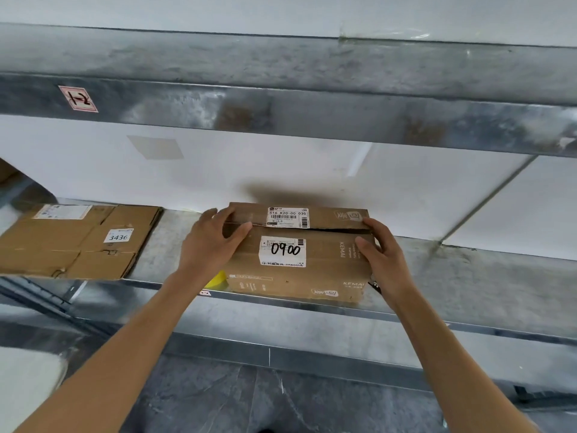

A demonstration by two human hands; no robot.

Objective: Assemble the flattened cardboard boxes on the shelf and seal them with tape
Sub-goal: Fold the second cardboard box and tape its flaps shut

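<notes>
A brown cardboard box stands assembled on the metal shelf, its top flaps folded down with a seam across the far part. White labels sit on top, one marked "0900". My left hand grips the box's left top edge, thumb lying over the flap. My right hand grips the right top edge, thumb on top and fingers down the side. A yellow tape roll peeks out behind my left wrist, mostly hidden.
A stack of flattened cardboard boxes lies on the shelf at the left, one label reading "3436". An upper shelf beam runs overhead. A diagonal brace crosses at the right. Dark floor lies below.
</notes>
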